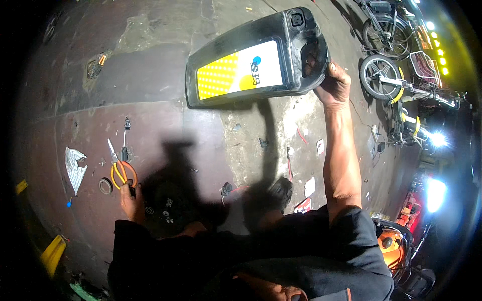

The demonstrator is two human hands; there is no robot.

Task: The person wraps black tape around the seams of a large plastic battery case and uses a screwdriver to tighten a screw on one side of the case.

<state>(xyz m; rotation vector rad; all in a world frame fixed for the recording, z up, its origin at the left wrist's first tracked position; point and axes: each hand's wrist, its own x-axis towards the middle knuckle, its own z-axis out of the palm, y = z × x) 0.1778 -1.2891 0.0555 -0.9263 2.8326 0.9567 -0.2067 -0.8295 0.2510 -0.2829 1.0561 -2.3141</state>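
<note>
A black e-bike battery pack (291, 83) with a yellow-and-white label is held up above the floor, tilted. My right hand (334, 85) grips its handle end, with the arm stretched out; a socket shows on the pack's upper corner. Low on the left, my left hand (132, 203) is closed round a small black object (132, 190) whose kind I cannot make out. Just beyond those fingers are scissors (120, 170) with orange and yellow handles. A black-handled screwdriver (124, 152) lies alongside the blades, and a roll of tape (105, 185) is left of the handles.
A crumpled pale sheet (75, 170) lies at the left. Scraps, a small black part (226, 189) and a red-handled tool (289, 163) are scattered on the floor. Bicycles (381, 78) stand at the far right, with an orange vehicle (392, 246) nearer. Bright lamps glare there.
</note>
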